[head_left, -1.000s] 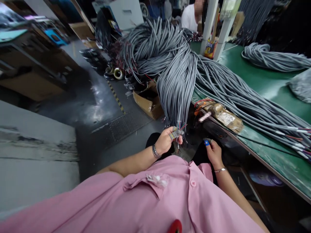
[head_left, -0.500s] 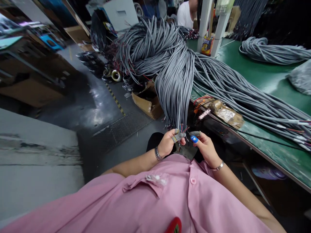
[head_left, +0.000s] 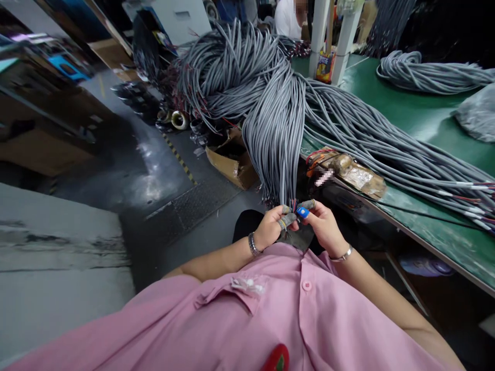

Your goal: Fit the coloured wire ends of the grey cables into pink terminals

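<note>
A thick bundle of grey cables [head_left: 276, 123] hangs over the bench edge down to my hands. My left hand [head_left: 273, 226], with grey finger covers, is closed around a cable end where thin coloured wires [head_left: 294, 205] fan out. Close against it, my right hand [head_left: 320, 222] pinches at these wires between a thumb with a blue cover [head_left: 302, 212] and a grey-covered forefinger. Exactly which wires sit in that pinch is too small to make out. Other cable ends hang just behind my left hand.
The green bench [head_left: 436, 121] carries more grey cables and a taped brown block [head_left: 361, 178] at its near edge. An open cardboard box [head_left: 224, 165] stands on the floor beyond my hands. A grey cabinet [head_left: 62, 232] is at left. A person in white [head_left: 286, 19] sits at the back.
My right hand has moved left, from slightly apart to right beside my left hand, and its thumb and forefinger have closed on the wires. The view has shifted slightly.
</note>
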{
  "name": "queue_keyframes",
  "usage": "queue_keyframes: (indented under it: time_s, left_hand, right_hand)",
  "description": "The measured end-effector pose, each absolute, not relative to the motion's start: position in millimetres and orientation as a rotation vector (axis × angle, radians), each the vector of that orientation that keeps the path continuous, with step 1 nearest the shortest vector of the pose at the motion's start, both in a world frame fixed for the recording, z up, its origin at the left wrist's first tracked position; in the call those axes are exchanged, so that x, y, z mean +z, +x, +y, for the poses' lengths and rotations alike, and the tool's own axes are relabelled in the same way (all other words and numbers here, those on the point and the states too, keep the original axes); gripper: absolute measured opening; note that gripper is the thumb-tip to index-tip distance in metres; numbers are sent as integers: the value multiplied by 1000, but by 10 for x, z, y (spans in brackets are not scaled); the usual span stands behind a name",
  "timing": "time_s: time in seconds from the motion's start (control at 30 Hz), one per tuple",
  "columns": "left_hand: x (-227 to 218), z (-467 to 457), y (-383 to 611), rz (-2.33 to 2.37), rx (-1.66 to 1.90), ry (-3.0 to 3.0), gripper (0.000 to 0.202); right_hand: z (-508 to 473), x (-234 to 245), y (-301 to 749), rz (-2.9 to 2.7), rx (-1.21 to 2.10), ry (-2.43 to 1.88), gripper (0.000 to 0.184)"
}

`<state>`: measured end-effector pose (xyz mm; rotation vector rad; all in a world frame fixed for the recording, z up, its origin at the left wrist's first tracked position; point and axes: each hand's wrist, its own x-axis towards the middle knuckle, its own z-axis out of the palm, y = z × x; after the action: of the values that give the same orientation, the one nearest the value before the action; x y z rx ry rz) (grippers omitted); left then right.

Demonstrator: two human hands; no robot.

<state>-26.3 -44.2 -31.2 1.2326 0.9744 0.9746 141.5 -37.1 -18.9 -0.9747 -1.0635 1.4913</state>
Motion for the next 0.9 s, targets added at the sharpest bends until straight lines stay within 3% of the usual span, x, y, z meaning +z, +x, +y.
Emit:
queue_keyframes:
  time_s: [0.3, 0.9]
  left_hand:
    - [-168, -385, -202, 1009, 940, 1135, 39]
    - [-335, -341, -230, 894, 1093, 1046, 27]
  right_hand:
    - [-377, -218, 1418, -1056, 1490, -1014, 16]
    - [-381, -331, 1393, -886, 1641, -990, 18]
